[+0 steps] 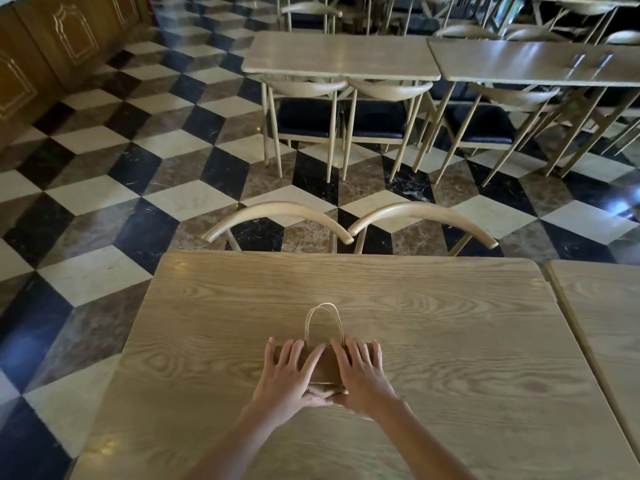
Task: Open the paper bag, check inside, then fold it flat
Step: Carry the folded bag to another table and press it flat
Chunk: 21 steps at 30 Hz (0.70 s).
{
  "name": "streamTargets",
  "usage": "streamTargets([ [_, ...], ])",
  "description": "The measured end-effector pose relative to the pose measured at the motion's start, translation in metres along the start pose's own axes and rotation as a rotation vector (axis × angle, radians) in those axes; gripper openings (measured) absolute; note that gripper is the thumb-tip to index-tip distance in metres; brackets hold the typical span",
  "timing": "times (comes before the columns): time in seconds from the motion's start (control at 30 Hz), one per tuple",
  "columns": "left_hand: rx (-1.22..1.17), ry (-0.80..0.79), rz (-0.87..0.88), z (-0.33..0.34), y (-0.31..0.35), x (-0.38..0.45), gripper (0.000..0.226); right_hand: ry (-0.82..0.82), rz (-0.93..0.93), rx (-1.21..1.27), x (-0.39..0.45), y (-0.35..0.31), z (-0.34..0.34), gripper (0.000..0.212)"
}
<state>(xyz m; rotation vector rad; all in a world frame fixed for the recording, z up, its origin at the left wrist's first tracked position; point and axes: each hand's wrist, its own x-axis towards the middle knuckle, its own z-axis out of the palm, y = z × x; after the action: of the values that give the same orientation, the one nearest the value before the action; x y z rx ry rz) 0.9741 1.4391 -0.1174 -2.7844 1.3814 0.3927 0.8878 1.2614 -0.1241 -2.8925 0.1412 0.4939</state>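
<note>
Two hands flat on paper bag (pixel 325 367), which lies folded on wooden table (pixel 450 341), near edge. Left hand (pixel 289 370) and right hand (pixel 360 370): fingers straight, spread, pressing down (thumbs at near fold). Twine handles (pixel 323 320) lie flat beyond fingertips.

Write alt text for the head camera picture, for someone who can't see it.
Both hands, left hand and right hand, press a small brown paper bag flat on a light wooden table, its twine handle pointing away.
</note>
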Motion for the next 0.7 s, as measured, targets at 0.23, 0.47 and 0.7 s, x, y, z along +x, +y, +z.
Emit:
streamTargets([
  [0.23, 0.061, -0.022, -0.026, 0.0, 0.006, 0.0, 0.11, 0.025, 0.036, -0.043, -0.002, -0.008, -0.001, 0.104],
  [0.47, 0.121, -0.028, -0.026, 0.001, 0.009, 0.004, 0.096, 0.037, 0.058, -0.084, 0.001, -0.01, 0.003, 0.106],
  [0.7, 0.176, -0.045, 0.009, 0.009, 0.004, 0.005, 0.105, 0.028, 0.02, -0.128, 0.003, -0.001, 0.01, 0.102],
])
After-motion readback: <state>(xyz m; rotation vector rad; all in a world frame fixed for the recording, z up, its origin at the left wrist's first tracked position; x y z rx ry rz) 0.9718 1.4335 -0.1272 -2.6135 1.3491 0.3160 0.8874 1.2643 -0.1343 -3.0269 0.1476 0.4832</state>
